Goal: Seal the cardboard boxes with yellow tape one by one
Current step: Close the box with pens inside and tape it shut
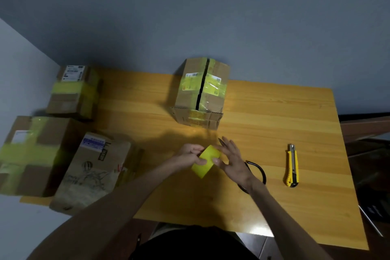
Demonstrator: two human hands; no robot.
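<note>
**A dim room with a warm glow on the table**

The room is dim. The wall (211,6) looks grey and dark. Light falls onto the table (274,112), so the wood glows orange. A white shiny spot sits on the near edge of the table. The middle box (185,99) throws a dark shadow to its left. The left hand (188,155) and the right hand (232,160) throw a soft shadow on the wood just past them. The piece of yellow tape (205,161) between them looks bright. The boxes on the left (90,167) are blurry. The table's edges lean outward near the sides of the picture.
</note>
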